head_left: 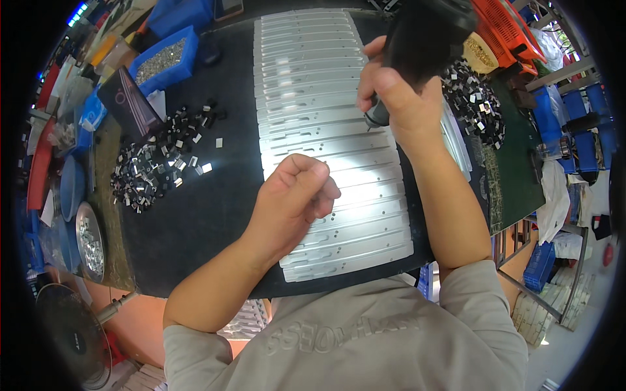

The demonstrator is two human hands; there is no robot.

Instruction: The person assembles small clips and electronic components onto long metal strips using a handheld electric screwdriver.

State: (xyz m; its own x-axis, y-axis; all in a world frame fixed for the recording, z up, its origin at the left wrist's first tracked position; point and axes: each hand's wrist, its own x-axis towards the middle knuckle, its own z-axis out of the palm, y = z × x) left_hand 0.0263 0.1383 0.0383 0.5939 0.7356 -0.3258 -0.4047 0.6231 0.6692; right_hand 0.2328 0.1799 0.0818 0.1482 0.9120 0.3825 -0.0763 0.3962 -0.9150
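Note:
Silvery metal strips (312, 98) lie side by side in a long column down the middle of the dark work mat, with small holes along them. My right hand (414, 107) is wrapped round a black cordless screwdriver (433, 36); its narrow tip points down over the right side of the column. Above the nearer strips, my left hand (293, 195) is closed, thumb against curled fingers. Whatever it may pinch is too small or hidden to make out.
Small black and silver pieces (147, 173) are heaped on the left of the mat, with another heap (479, 107) at the right. A blue bin (189, 55) of small metal parts stands at the back left. An orange basket (502, 32) and a round metal tray (79, 215) flank the work area.

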